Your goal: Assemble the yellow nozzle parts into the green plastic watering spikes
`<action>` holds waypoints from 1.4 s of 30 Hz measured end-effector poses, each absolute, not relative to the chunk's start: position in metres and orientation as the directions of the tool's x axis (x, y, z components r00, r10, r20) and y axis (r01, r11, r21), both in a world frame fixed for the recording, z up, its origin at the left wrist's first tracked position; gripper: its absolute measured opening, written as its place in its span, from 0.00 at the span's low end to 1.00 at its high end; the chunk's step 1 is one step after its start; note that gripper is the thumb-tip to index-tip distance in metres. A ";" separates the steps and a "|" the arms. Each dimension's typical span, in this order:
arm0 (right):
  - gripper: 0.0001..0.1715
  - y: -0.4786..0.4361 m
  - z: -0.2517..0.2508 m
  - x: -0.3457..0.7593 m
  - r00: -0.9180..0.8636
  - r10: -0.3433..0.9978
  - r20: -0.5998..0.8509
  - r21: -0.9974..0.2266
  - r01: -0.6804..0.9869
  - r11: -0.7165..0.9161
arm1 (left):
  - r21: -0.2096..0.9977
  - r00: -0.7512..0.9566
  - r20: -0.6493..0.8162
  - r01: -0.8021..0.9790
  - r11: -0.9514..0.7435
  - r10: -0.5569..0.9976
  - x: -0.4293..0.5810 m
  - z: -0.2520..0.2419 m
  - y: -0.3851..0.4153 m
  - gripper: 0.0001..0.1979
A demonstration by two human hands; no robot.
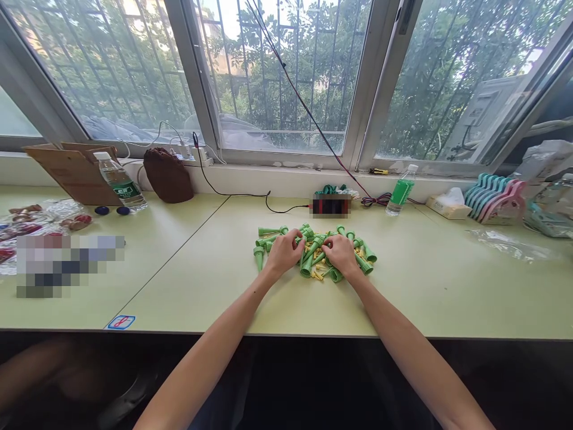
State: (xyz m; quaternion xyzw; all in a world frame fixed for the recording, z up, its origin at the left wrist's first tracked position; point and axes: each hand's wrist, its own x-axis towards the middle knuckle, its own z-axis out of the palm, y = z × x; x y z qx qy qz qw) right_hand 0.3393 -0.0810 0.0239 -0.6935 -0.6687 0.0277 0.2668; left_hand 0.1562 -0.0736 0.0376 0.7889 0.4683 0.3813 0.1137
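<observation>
Green tapered plastic cones, head view: lay heaped with small yellow pieces on a pale-green tabletop, before grey metal-framed windows. Poised bare left hand and bare right hand at the pile with fingers pinched narrow; could not tell whether holding anything.

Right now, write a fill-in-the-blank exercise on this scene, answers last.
The left hand and right hand are at a pile of cones coloured ____.
Small pieces coloured ____ lie among the cones.
The tissue box stands to the ____ of the cones.
Some hangers are blue-green, the others ____.
Missing words: green; yellow; right; pink.
</observation>
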 end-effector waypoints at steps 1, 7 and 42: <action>0.09 -0.081 0.023 0.339 0.096 0.940 0.326 -0.402 0.915 0.046 | 0.535 0.272 0.498 0.651 -0.538 0.824 0.156 0.038 -0.073 0.08; 0.10 -0.079 0.019 0.340 0.108 0.902 0.417 -0.412 0.908 0.082 | 0.542 0.265 0.501 0.645 -0.538 0.824 0.156 0.037 -0.073 0.08; 0.18 -0.099 0.036 0.319 -0.009 0.782 0.624 -0.669 0.511 0.540 | 0.483 0.406 0.573 0.535 -0.693 0.712 0.158 0.038 -0.073 0.14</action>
